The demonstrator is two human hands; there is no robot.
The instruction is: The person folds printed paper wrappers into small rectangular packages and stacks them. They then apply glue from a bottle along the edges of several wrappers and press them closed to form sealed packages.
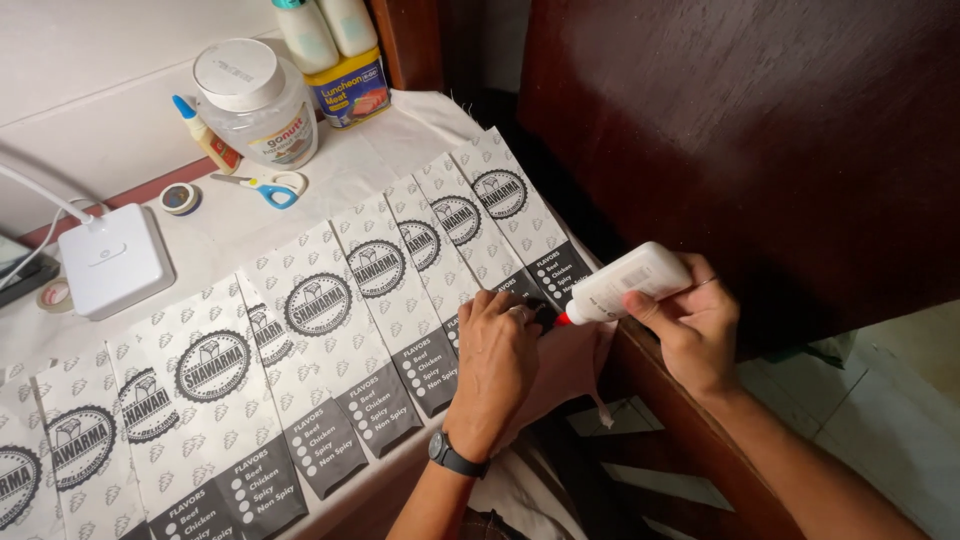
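Observation:
A row of white paper sleeves (330,310) with round black logos and grey bottom panels lies overlapped across the cloth-covered table (350,170). My left hand (495,360), with a dark watch on its wrist, presses flat on the bottom edge of a sleeve near the table's front edge. My right hand (690,320) grips a white glue bottle (625,283) lying sideways; its red tip touches the sleeve's edge right beside my left fingers.
At the back stand a clear plastic jar with a white lid (255,100), a yellow tin (348,90), two white bottles, a small glue bottle (205,135), blue-handled scissors (265,185), tape rolls and a white box (112,258). Dark wooden furniture (740,130) rises on the right.

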